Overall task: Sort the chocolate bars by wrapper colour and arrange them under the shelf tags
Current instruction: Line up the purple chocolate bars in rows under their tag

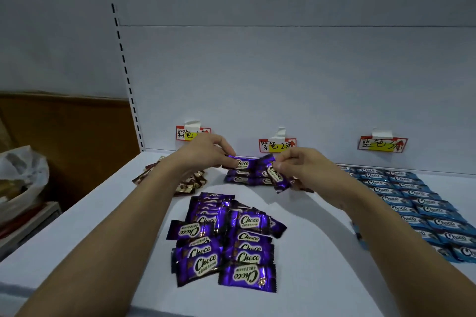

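Three paper tags hang on the shelf's back wall: a left tag point(192, 133), a middle tag point(277, 145) and a right tag point(382, 143). My left hand point(207, 151) pinches a purple bar point(243, 163) just below the middle tag. My right hand point(298, 162) pinches another purple bar point(276, 176), tilted. A few purple bars point(244, 179) lie in a row beneath them. A loose pile of purple bars point(224, 237) sits in the middle of the shelf. Brown bars point(190, 183) lie under my left wrist. Blue bars point(412, 201) lie in rows under the right tag.
The white shelf board point(316, 239) runs to a front edge near the bottom of the view. A slotted upright point(123, 59) bounds the bay on the left. A plastic bag point(20, 175) and a brown board point(77, 136) stand to the left, off the shelf.
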